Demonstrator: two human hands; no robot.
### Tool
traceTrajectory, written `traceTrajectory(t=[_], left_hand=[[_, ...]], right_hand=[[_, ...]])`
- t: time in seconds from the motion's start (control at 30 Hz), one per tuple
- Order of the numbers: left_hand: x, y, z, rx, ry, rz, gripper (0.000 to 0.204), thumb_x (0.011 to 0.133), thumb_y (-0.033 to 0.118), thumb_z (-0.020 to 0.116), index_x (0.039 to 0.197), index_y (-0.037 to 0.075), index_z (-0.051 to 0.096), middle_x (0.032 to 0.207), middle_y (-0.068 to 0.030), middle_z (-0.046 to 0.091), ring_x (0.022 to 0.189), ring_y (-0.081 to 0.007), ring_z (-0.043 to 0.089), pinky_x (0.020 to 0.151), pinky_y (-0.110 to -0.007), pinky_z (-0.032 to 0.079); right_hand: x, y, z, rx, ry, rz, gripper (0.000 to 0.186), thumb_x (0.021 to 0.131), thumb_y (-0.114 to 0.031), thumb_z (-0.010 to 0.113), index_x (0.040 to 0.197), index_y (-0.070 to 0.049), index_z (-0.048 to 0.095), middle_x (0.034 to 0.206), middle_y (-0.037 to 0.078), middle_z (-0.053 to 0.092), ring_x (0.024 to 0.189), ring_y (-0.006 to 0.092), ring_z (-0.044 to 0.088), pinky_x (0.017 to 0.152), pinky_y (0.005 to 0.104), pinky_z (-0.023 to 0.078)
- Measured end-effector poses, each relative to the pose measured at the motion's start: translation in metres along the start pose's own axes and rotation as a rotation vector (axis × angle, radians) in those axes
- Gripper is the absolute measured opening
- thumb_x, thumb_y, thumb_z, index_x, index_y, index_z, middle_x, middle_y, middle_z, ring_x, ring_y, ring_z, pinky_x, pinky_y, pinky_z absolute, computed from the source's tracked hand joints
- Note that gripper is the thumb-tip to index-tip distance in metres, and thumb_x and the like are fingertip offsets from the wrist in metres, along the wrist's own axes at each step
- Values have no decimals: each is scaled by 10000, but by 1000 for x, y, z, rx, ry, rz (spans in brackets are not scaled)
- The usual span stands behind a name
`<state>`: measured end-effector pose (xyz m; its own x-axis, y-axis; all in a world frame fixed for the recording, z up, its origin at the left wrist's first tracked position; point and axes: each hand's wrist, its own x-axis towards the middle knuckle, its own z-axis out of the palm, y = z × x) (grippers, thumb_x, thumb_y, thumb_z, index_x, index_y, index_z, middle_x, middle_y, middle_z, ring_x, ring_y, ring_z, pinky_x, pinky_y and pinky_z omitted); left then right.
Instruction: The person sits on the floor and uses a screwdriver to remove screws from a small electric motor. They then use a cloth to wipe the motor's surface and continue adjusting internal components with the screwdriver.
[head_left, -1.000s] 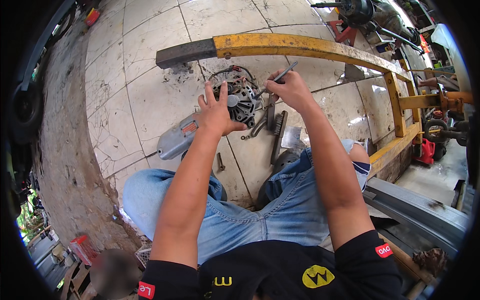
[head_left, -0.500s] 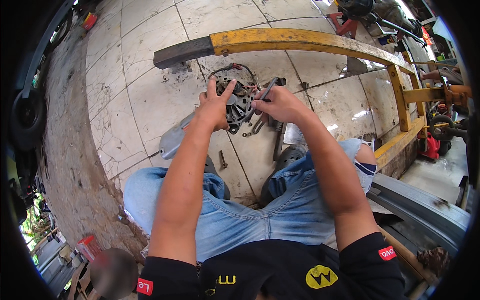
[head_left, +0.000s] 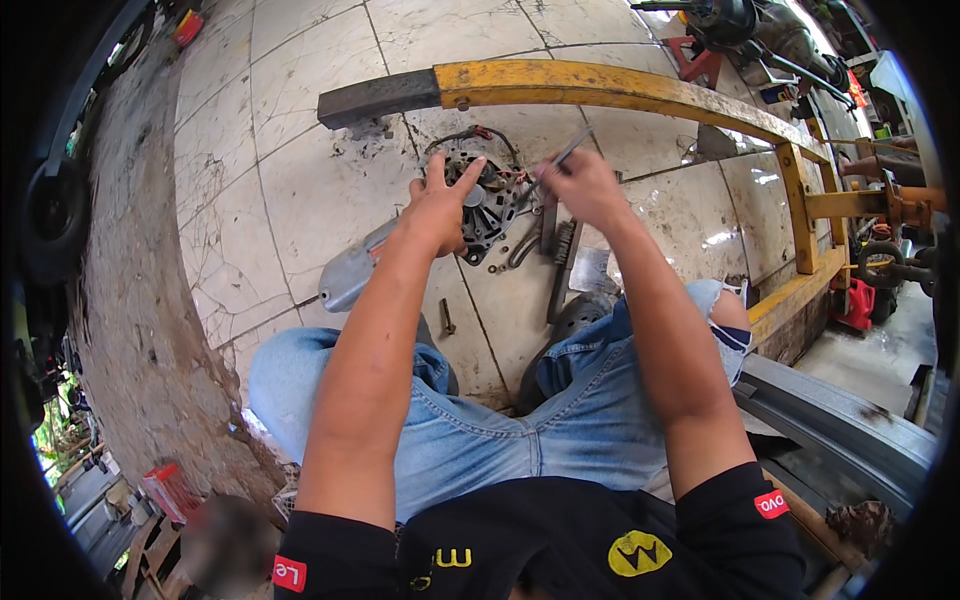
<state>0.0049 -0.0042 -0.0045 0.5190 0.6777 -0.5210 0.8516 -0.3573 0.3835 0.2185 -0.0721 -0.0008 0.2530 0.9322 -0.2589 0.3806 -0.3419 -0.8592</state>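
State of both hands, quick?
Left hand: open, spread over the slotted metal part.
Right hand: closed, holding a slim grey tool.

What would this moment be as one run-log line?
left hand: resting spread on slotted metal part | right hand: gripping thin dark tool | bolt: lying on tiled floor

Machine part (head_left: pixel 484 212): round, grey-black, slotted, lying on tiled floor (head_left: pixel 300 220) | thin grey tool (head_left: pixel 573 146): slanted, in right grip (head_left: pixel 584 190)
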Motion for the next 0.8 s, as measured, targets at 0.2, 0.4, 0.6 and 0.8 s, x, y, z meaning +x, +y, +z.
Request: traceTrajectory(t=[0.2,0.4,0.6,0.8], left_hand=[[-4,-3,-3,-11,-6,-29,1288,591,-29,889,1557,456,188,1657,-126,27,1447,-447,279,1098,-489,459],[-3,4,-2,-28,-5,-23,1292,589,-32,891,1557,454,186,1659,-126,17,1453,-450,267,1105,-490,452],[-4,-6,0,-24,2,-36,1282,593,-4,901,1559,445,187,1656,-127,22,1451,-439,276,1109,-495,446],[-5,4,-2,-41,-1,-53,1291,579,-10,906,1558,443,197,1657,-118,27,1443,-428,293,1116,-484,439]], right_hand=[[-3,-19,-7,-72,-155,64,226,928,-222,656,960,-8,718,687,63,682,600,138,686,588,312,514],[13,16,-6,-24,73,6,227,926,-222,678,978,-3,708,689,75,678,583,141,674,569,305,508],[-2,-11,-2,36,-197,121,208,968,-198,641,964,8,667,705,30,635,550,109,591,528,272,448],[10,9,-8,-31,109,-31,219,945,-202,664,1005,5,701,730,62,677,559,135,644,551,299,499]])
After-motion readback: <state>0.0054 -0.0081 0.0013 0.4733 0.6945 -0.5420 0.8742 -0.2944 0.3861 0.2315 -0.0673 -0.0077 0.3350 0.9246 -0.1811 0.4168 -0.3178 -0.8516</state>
